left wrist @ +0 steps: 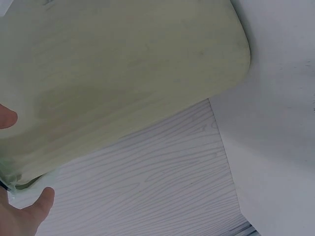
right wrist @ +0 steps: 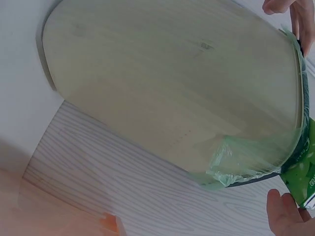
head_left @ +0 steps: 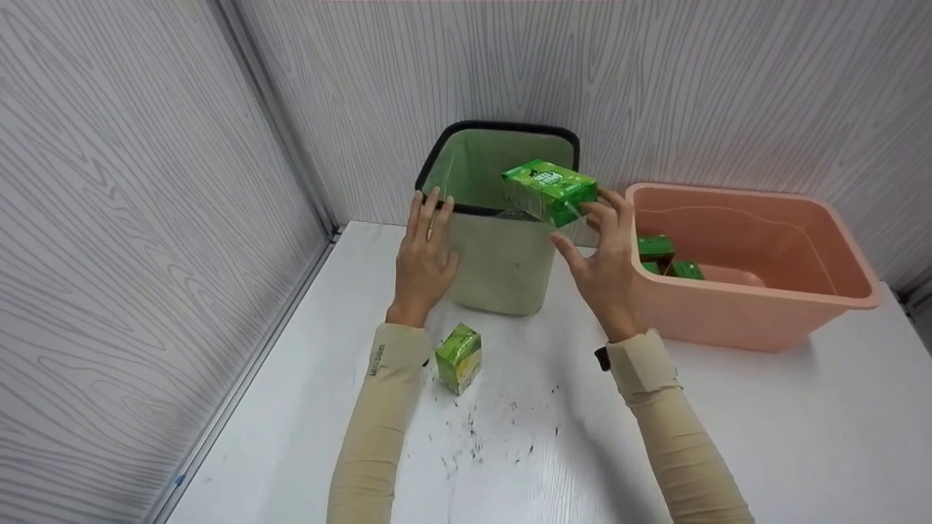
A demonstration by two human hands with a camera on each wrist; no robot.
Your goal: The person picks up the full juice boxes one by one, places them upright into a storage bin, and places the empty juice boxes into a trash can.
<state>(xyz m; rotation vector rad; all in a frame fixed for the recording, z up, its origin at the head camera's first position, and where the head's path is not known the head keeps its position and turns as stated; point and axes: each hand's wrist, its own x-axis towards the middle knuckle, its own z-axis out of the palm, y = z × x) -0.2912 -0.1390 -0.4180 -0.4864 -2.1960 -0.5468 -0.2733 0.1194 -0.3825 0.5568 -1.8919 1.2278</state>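
Observation:
A green drink carton [head_left: 546,191] is tilted over the front right rim of a pale green bin [head_left: 502,269], whose dark rim has a thin green bag around it. Fingers of my right hand [head_left: 608,262] touch the carton's right end, while the thumb is spread away below it. In the right wrist view, the carton [right wrist: 301,172] is cut off by the frame edge. My left hand [head_left: 424,262] rests its straight fingertips on the bin's front left rim, with the thumb apart from the bin. Another green carton [head_left: 459,359] stands on the table near my left wrist.
A pink tub [head_left: 735,309] stands right of the bin, with several green cartons [head_left: 657,248] inside at its left end. Dark marks [head_left: 473,437] dot the white table. A pale wood-grain wall [head_left: 349,80] rises close behind the bin, and another panel stands at left.

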